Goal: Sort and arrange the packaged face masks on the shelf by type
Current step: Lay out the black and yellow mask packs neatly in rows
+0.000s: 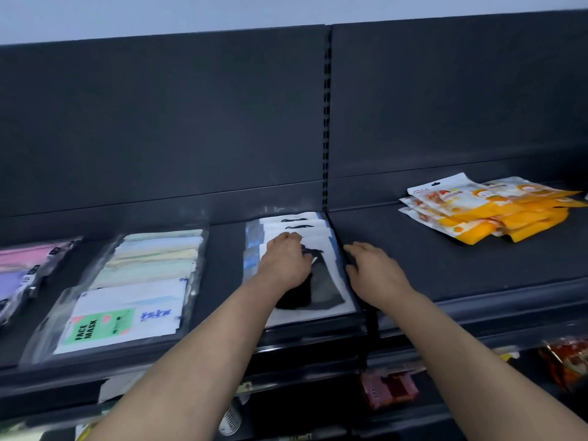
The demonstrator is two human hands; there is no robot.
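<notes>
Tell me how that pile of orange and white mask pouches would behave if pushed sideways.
The orange and white plastic mask pouches lie fanned unevenly, so they would probably slide apart. Their glossy film looks slippery, and thin pouches likely flex.

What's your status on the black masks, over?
Left grip pressing on black-mask packs. Right grip open at their right edge. Nothing blocking.

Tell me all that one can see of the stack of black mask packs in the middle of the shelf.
The stack of black mask packs lies flat on the dark shelf, at the right end of its left section. Clear glossy plastic sleeves each hold a white card and a black mask; they overlap like stairs toward the back. The left hand rests on the top pack, fingers bent; the right hand is at the stack's right edge.
</notes>
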